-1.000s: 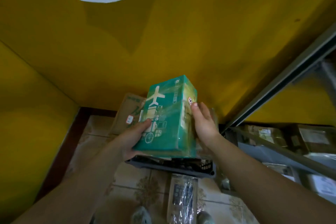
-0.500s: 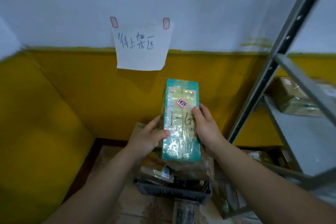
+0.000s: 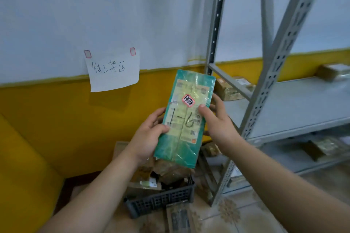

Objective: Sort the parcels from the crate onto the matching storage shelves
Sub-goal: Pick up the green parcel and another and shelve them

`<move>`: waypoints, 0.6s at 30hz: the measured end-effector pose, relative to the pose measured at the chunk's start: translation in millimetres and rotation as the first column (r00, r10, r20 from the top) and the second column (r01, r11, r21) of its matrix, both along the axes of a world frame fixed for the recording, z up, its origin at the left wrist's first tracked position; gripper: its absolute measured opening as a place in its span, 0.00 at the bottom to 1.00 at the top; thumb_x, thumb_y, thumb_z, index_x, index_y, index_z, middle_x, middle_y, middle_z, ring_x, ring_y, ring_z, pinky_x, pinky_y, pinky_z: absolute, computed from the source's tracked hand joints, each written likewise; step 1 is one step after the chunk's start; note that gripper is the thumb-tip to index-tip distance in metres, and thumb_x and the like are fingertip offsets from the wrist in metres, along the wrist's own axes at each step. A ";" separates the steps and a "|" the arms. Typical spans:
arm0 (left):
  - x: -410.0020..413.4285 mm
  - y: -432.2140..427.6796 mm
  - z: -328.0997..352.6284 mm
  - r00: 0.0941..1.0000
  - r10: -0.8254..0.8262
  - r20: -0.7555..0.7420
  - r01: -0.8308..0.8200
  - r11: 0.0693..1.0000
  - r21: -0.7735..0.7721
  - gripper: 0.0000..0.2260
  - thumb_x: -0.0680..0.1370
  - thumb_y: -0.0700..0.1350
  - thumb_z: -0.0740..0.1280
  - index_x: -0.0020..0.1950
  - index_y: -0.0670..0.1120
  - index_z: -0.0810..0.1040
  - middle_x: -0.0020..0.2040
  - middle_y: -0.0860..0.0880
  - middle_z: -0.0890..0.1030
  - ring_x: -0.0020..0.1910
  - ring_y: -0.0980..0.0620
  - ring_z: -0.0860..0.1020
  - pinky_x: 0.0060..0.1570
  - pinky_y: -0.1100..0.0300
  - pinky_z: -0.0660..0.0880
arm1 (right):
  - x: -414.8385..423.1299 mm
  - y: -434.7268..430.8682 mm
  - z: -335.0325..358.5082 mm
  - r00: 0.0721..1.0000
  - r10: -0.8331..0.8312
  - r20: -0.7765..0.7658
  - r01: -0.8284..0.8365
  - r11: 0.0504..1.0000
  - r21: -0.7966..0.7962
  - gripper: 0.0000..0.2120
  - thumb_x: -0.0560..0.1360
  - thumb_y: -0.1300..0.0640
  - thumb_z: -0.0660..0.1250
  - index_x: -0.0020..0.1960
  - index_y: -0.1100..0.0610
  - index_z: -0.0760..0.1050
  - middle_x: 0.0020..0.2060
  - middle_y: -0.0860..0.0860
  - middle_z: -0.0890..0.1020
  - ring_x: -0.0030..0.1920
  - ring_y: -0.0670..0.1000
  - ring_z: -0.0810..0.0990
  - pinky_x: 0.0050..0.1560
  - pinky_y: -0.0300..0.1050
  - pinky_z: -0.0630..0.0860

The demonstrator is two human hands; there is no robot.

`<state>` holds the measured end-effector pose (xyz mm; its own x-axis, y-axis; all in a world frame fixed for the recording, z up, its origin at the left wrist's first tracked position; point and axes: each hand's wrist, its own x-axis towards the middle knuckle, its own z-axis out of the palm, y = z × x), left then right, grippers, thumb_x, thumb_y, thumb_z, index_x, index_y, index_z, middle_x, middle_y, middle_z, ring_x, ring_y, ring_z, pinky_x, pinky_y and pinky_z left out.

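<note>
A green parcel (image 3: 184, 119) wrapped in clear film is held upright in front of me, its label side facing me with "1-6" handwritten on it and a red sticker above. My left hand (image 3: 146, 137) grips its left edge, thumb on the label. My right hand (image 3: 217, 122) grips its right edge, thumb on the front. Below stands the dark slotted crate (image 3: 161, 201) on the floor, with several brown parcels (image 3: 151, 176) in it. The grey metal shelves (image 3: 295, 108) stand to the right.
A handwritten paper note (image 3: 112, 70) hangs on the white and yellow wall. Brown parcels lie on the middle shelf (image 3: 231, 87), at its far right (image 3: 333, 72) and on the lower shelf (image 3: 325, 146). A film-wrapped packet (image 3: 180, 219) lies on the tiled floor beside the crate.
The parcel was lifted from over the crate and turned so that its labelled side faces me. My view has risen and swung right, bringing the shelves into sight.
</note>
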<state>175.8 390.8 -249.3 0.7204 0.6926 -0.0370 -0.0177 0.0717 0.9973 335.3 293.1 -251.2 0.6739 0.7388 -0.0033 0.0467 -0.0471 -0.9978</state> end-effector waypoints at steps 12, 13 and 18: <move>140.2 -253.9 -17.0 0.915 -0.398 -0.070 0.402 0.914 0.056 0.19 0.80 0.38 0.64 0.67 0.56 0.68 0.57 0.54 0.78 0.49 0.57 0.80 0.39 0.67 0.77 | 90.6 -295.2 -17.9 0.911 -0.406 -0.068 0.398 0.911 -0.111 0.23 0.79 0.43 0.64 0.72 0.42 0.64 0.56 0.49 0.82 0.48 0.52 0.85 0.53 0.60 0.81; 158.7 -283.0 -20.6 0.903 -0.423 -0.078 0.427 0.903 0.045 0.19 0.80 0.38 0.63 0.68 0.55 0.69 0.56 0.54 0.78 0.48 0.58 0.80 0.38 0.67 0.77 | 102.9 -327.9 -19.6 0.899 -0.432 -0.075 0.421 0.898 -0.128 0.25 0.79 0.43 0.65 0.73 0.41 0.62 0.55 0.48 0.82 0.48 0.53 0.85 0.53 0.62 0.81; 234.5 -410.7 -38.1 0.829 -0.551 -0.099 0.553 0.833 -0.015 0.18 0.80 0.39 0.63 0.66 0.58 0.70 0.54 0.57 0.79 0.48 0.57 0.81 0.48 0.60 0.80 | 150.0 -466.5 -24.8 0.823 -0.559 -0.102 0.539 0.825 -0.170 0.28 0.81 0.49 0.64 0.76 0.40 0.55 0.50 0.46 0.81 0.45 0.51 0.85 0.44 0.53 0.83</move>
